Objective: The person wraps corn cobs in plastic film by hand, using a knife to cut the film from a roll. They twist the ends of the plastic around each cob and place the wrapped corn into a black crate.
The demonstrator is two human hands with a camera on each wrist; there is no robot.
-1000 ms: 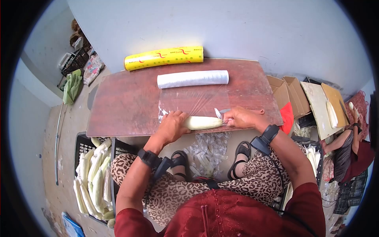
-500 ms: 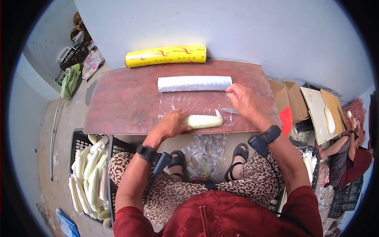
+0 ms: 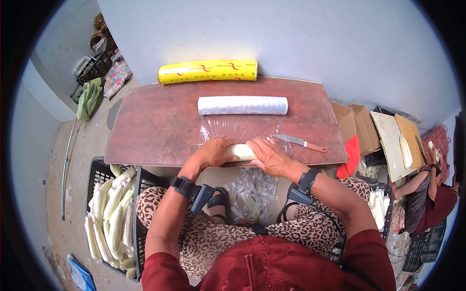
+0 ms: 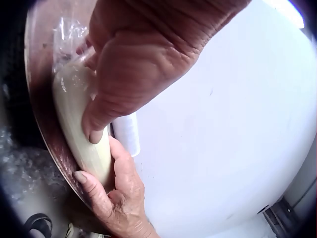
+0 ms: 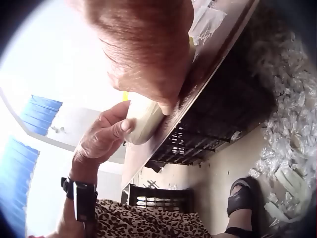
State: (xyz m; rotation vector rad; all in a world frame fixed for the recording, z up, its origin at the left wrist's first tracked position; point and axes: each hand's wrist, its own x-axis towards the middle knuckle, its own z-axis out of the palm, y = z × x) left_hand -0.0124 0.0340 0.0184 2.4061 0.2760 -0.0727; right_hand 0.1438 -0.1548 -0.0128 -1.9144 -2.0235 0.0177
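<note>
A pale ear of corn (image 3: pixel 241 152) in its husk lies crosswise near the table's front edge, on clear film (image 3: pixel 238 127) drawn from a white film roll (image 3: pixel 242 105). My left hand (image 3: pixel 217 149) grips its left end; the left wrist view shows the thumb laid along the husk (image 4: pixel 74 109). At the other end my right hand (image 3: pixel 272 156) holds it, thumb on the near side and fingers over the far side. Shiny film wraps the corn's end in the left wrist view. A knife (image 3: pixel 291 139) with a pinkish handle lies just right of the film.
A yellow printed roll (image 3: pixel 208 72) lies at the table's back edge. Left of my legs stands a black crate (image 3: pixel 137 194) full of corn. Plastic scraps (image 3: pixel 255 194) cover the floor between my feet. Red cloth (image 3: pixel 350 156) hangs at the table's right; another person sits beyond.
My right hand let go of the film by the corn's right end, went up to the roll's right end, then came down onto the corn. My left hand stayed on the corn.
</note>
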